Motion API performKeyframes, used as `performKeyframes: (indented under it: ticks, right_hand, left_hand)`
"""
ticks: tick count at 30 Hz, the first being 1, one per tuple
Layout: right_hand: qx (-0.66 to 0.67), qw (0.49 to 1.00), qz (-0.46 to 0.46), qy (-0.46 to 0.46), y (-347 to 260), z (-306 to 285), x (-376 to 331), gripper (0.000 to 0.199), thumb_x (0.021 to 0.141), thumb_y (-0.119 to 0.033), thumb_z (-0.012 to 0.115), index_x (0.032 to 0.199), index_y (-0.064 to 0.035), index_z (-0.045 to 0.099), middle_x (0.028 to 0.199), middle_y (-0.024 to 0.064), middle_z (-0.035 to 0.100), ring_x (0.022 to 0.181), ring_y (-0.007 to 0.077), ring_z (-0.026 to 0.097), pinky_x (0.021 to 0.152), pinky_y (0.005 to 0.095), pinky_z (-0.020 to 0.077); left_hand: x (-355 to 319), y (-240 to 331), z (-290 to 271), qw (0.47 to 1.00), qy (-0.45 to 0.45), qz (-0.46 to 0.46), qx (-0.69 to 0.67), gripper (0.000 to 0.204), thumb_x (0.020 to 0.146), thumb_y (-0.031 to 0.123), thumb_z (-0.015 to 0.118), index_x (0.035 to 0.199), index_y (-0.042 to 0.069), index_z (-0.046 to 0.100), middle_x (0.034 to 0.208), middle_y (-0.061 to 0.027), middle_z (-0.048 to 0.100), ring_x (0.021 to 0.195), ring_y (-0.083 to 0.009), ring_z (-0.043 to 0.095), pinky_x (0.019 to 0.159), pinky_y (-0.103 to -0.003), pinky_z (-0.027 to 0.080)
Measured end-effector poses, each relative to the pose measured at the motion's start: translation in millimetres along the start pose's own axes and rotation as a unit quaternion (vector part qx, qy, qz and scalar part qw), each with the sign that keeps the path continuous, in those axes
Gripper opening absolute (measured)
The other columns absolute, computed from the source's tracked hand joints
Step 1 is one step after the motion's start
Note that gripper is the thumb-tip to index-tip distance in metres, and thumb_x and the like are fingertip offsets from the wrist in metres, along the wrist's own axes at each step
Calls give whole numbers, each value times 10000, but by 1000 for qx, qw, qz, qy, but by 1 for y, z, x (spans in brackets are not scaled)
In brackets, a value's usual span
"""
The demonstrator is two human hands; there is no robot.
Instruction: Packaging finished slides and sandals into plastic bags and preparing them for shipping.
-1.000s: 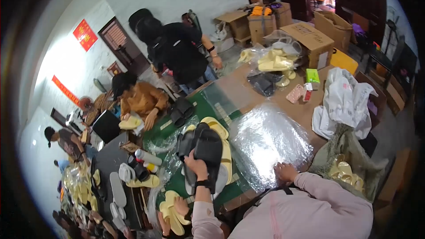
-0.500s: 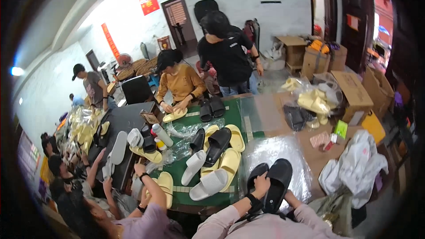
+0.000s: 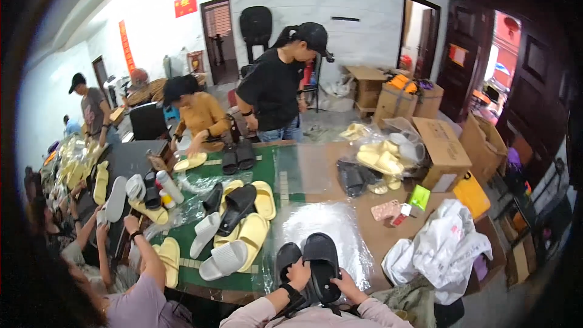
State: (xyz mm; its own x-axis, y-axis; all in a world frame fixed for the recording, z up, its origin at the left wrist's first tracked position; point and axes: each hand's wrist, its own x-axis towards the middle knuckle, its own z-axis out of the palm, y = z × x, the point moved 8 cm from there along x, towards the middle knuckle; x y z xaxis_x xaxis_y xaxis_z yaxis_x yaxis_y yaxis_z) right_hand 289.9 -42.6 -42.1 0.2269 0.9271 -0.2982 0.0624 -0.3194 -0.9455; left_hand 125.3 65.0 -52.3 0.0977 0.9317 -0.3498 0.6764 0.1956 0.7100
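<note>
Two black slide sandals are side by side over the table edge in front of me. My left hand is closed between them, gripping the left black slide near its strap. On the outer edge of the right black slide, near its heel, my right hand holds on with the fingers partly hidden. Under and beyond the slides lies clear plastic film. To the left is a pile with a grey slide, a black slide and yellow slides.
A white plastic sack lies at the table's right edge. Beyond it are a pink phone, a green box and bagged yellow slides. Cardboard boxes stand far right. Co-workers handle slides on the left and across the table.
My view has turned to the right, so everything shifts left. Both hands still hold the black slides. The standing person in black across the table has turned to face the other way.
</note>
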Motion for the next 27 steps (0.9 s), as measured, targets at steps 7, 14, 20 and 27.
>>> performKeyframes:
  ticks: [7, 14, 20, 27]
  right_hand:
    - [-9, 998, -15, 65, -21, -41, 0, 549, 737, -212, 637, 1186, 48, 456, 986, 213, 599, 907, 265, 585, 810, 329, 445]
    - [-327, 919, 52, 215, -16, -92, 24, 326, 731, -176, 587, 1017, -30, 528, 1018, 203, 561, 925, 352, 549, 750, 447, 438]
    - [-410, 901, -48, 134, -7, -44, 37, 193, 695, -211, 591, 875, -155, 630, 927, 186, 542, 919, 377, 507, 794, 455, 423]
    - [-388, 917, -89, 6, 17, 16, 77, 310, 705, -294, 594, 1004, -250, 665, 1249, 297, 363, 1195, 414, 329, 977, 433, 314]
  left_hand:
    - [-20, 53, 14, 987, -23, 157, -31, 589, 822, 275, 561, 1311, 19, 354, 979, -283, 568, 910, -413, 532, 854, -420, 385]
    - [-32, 26, 44, 955, -156, 248, -47, 501, 784, 190, 602, 1244, 59, 452, 1057, -223, 564, 915, -346, 567, 796, -357, 451]
    - [-49, -43, 37, 947, -103, 243, 181, 319, 727, 177, 579, 1030, 85, 613, 1021, -229, 541, 962, -369, 523, 828, -452, 424]
    - [-81, -61, 76, 836, -169, 309, 422, 427, 769, 346, 570, 1194, 352, 527, 1363, -329, 207, 1271, -459, 203, 987, -584, 179]
